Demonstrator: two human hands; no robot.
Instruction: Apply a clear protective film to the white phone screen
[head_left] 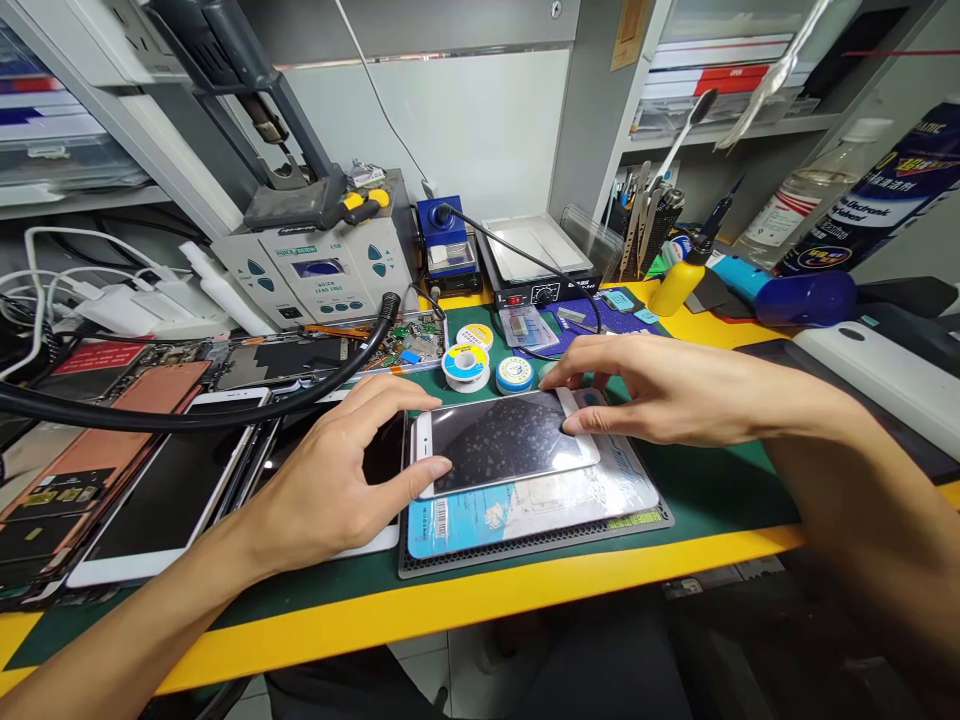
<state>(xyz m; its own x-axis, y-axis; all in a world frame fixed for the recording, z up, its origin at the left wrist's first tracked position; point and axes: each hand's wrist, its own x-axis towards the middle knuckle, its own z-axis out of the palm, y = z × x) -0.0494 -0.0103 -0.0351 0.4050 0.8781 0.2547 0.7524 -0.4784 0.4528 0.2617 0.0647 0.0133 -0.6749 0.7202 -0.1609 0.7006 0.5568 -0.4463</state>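
Observation:
A white-framed smartphone with a dark, speckled screen lies tilted sideways in front of me. Under it is a blue and white plastic packet with a barcode, on a dark perforated mat. My left hand grips the phone's left end, thumb on the front edge and fingers at the far edge. At the right end, my right hand has its thumb on the screen's border and its fingers curled by the far edge. Just behind the phone stand a solder spool and a small round blue tin.
To the left lie a white phone, opened phone parts and a thick black hose. Behind are a hot-air station, a heating plate and a yellow bottle. The bench's yellow edge runs along the front.

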